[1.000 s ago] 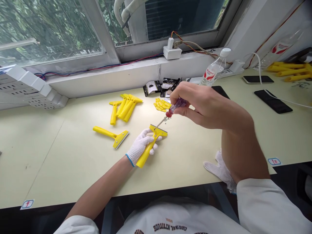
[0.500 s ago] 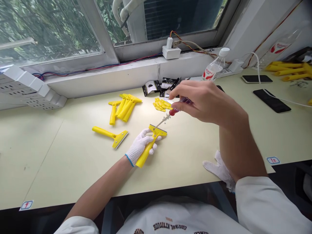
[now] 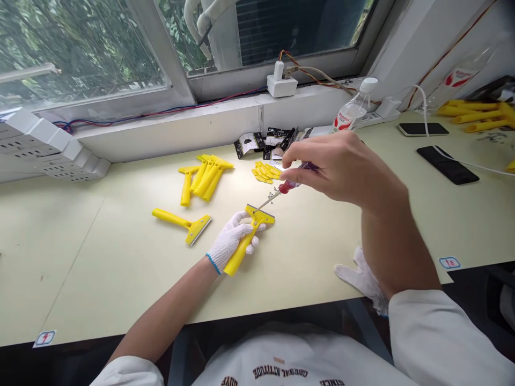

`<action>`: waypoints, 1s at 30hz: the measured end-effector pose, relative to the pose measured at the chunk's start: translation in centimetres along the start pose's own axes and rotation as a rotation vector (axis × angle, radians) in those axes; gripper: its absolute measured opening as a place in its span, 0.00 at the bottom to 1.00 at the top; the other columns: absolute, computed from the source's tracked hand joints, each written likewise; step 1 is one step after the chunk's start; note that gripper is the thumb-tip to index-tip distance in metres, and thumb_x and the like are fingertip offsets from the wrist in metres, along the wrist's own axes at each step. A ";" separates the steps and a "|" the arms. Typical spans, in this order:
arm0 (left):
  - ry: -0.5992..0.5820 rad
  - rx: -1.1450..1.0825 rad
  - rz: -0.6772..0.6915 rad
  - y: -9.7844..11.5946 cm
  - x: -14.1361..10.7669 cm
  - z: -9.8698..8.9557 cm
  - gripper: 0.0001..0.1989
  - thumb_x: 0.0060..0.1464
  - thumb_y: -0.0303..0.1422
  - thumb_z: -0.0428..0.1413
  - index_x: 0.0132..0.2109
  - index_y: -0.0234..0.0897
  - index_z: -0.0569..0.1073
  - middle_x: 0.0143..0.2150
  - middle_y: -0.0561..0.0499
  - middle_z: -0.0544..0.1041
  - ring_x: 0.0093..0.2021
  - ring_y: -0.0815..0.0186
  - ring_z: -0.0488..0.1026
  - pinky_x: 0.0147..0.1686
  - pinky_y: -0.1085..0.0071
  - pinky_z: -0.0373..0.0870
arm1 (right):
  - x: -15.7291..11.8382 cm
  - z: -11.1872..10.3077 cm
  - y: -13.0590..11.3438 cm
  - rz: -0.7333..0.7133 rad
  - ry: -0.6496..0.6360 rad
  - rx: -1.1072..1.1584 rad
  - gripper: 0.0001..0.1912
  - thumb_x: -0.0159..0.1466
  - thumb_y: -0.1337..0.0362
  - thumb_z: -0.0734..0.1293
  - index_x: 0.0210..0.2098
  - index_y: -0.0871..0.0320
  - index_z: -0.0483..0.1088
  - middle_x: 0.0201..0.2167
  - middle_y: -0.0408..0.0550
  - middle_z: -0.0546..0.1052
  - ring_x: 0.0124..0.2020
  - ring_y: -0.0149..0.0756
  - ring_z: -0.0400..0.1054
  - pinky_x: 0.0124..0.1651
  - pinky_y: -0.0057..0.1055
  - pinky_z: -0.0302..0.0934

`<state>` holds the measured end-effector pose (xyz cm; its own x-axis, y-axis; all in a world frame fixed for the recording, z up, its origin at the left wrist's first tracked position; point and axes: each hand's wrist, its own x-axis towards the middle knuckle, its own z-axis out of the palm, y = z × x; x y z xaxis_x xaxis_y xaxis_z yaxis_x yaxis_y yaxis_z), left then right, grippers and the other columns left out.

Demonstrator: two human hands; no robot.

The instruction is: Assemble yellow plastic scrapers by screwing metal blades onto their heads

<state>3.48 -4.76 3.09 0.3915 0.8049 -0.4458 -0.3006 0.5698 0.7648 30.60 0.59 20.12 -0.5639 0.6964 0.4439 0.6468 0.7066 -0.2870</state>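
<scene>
While a yellow plastic scraper (image 3: 241, 253) is gripped in the gloved left hand (image 3: 229, 240), a red-handled screwdriver (image 3: 287, 186) is pinched by the bare right hand (image 3: 338, 171), its tip set against the scraper's head. Further yellow scrapers (image 3: 205, 179) are piled beyond, near black-and-white cards (image 3: 249, 145).

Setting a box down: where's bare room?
Bare bench spreads left of the loose yellow scraper, and more lies between the gloved left hand and the spare white glove. It's crowded along the back, by the pile of yellow scrapers, yellow pieces and black cards.
</scene>
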 end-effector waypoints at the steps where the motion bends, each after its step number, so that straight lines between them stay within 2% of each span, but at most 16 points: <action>1: 0.001 0.001 0.000 0.0 0.0 0.0 0.26 0.59 0.32 0.66 0.60 0.42 0.65 0.59 0.36 0.81 0.28 0.70 0.76 0.22 0.74 0.69 | 0.1 0.4 -0.2 0.041 0.020 -0.034 0.15 0.77 0.50 0.64 0.40 0.52 0.75 0.33 0.48 0.80 0.33 0.42 0.72 0.39 0.38 0.59; 3: 0.010 -0.005 0.000 0.1 0.1 0.0 0.26 0.59 0.32 0.65 0.60 0.41 0.64 0.58 0.36 0.81 0.28 0.70 0.76 0.22 0.75 0.69 | 0.3 1.1 -0.6 0.086 0.046 -0.056 0.19 0.78 0.47 0.62 0.41 0.53 0.74 0.30 0.47 0.79 0.32 0.42 0.71 0.38 0.38 0.57; 4: 0.019 -0.011 0.000 0.1 0.1 0.0 0.26 0.59 0.31 0.65 0.60 0.41 0.64 0.58 0.36 0.81 0.28 0.70 0.76 0.22 0.75 0.69 | 0.3 1.3 -0.8 0.076 0.041 -0.037 0.18 0.78 0.47 0.63 0.44 0.54 0.74 0.31 0.47 0.79 0.32 0.42 0.71 0.38 0.37 0.57; 7: 0.032 -0.009 0.006 0.1 0.3 -0.1 0.26 0.58 0.31 0.65 0.59 0.41 0.64 0.57 0.36 0.81 0.28 0.70 0.76 0.22 0.75 0.69 | 0.1 0.9 -0.7 -0.030 -0.042 0.097 0.09 0.76 0.56 0.65 0.49 0.55 0.72 0.41 0.50 0.80 0.37 0.42 0.71 0.40 0.37 0.59; 10: 0.021 0.018 0.003 0.1 0.2 0.0 0.26 0.58 0.31 0.65 0.59 0.41 0.64 0.57 0.36 0.81 0.27 0.70 0.75 0.21 0.75 0.69 | -0.2 0.2 -0.4 -0.085 -0.089 0.160 0.05 0.75 0.62 0.64 0.48 0.53 0.71 0.46 0.50 0.79 0.38 0.40 0.72 0.41 0.36 0.61; 12: 0.008 0.034 -0.005 0.2 0.1 0.0 0.26 0.58 0.32 0.65 0.59 0.42 0.64 0.57 0.36 0.81 0.27 0.70 0.75 0.21 0.75 0.69 | -0.1 0.4 -0.4 -0.067 -0.040 0.114 0.06 0.76 0.60 0.65 0.46 0.53 0.72 0.43 0.49 0.80 0.37 0.40 0.72 0.42 0.37 0.60; 15: 0.000 0.050 -0.010 0.3 0.0 0.1 0.25 0.59 0.32 0.64 0.59 0.41 0.65 0.56 0.37 0.81 0.27 0.70 0.75 0.20 0.75 0.68 | 0.1 1.3 -0.8 0.019 0.058 0.013 0.12 0.77 0.53 0.65 0.43 0.55 0.72 0.32 0.45 0.79 0.31 0.40 0.71 0.39 0.37 0.57; 17: 0.015 0.045 -0.004 0.4 0.1 0.1 0.24 0.58 0.32 0.64 0.59 0.41 0.65 0.55 0.37 0.82 0.26 0.70 0.75 0.20 0.75 0.68 | 0.2 1.6 -1.1 0.053 0.059 -0.013 0.12 0.77 0.53 0.65 0.45 0.55 0.72 0.29 0.44 0.77 0.31 0.40 0.69 0.38 0.36 0.56; 20: 0.029 0.045 0.014 0.4 0.2 0.1 0.24 0.58 0.32 0.64 0.58 0.40 0.65 0.54 0.37 0.82 0.26 0.70 0.75 0.21 0.75 0.68 | -0.1 1.0 -1.3 -0.047 -0.029 0.067 0.06 0.74 0.61 0.65 0.49 0.54 0.70 0.38 0.49 0.78 0.35 0.41 0.69 0.38 0.36 0.57; 23: 0.012 0.066 0.019 0.4 0.1 0.2 0.25 0.58 0.32 0.65 0.59 0.41 0.66 0.55 0.38 0.82 0.26 0.70 0.75 0.20 0.75 0.69 | -0.3 0.3 -1.3 -0.151 -0.098 0.151 0.04 0.73 0.67 0.64 0.45 0.54 0.69 0.43 0.51 0.78 0.37 0.39 0.68 0.40 0.35 0.58; 25: 0.001 0.085 0.014 0.4 0.1 0.2 0.25 0.58 0.32 0.64 0.59 0.41 0.66 0.55 0.38 0.82 0.26 0.70 0.75 0.20 0.75 0.69 | -0.3 0.3 -1.4 -0.095 -0.070 0.091 0.03 0.74 0.66 0.63 0.42 0.54 0.69 0.40 0.50 0.78 0.35 0.39 0.68 0.39 0.36 0.57; 27: -0.002 0.098 0.003 0.4 0.0 0.2 0.24 0.58 0.32 0.64 0.59 0.41 0.66 0.55 0.37 0.82 0.26 0.69 0.75 0.20 0.74 0.69 | -0.1 0.8 -1.5 0.026 0.009 -0.019 0.06 0.75 0.63 0.64 0.40 0.54 0.70 0.34 0.48 0.77 0.32 0.39 0.67 0.39 0.36 0.55; 30: 0.019 0.073 -0.011 0.5 0.1 0.1 0.24 0.58 0.32 0.64 0.58 0.41 0.66 0.54 0.37 0.82 0.26 0.70 0.75 0.20 0.75 0.69 | 0.0 1.2 -1.3 0.102 0.038 -0.069 0.06 0.74 0.59 0.67 0.45 0.54 0.71 0.32 0.46 0.76 0.31 0.40 0.66 0.39 0.36 0.55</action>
<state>3.48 -4.44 3.50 0.3775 0.8023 -0.4625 -0.2319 0.5654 0.7915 29.13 -0.23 19.49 -0.4738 0.7583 0.4479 0.7343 0.6209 -0.2744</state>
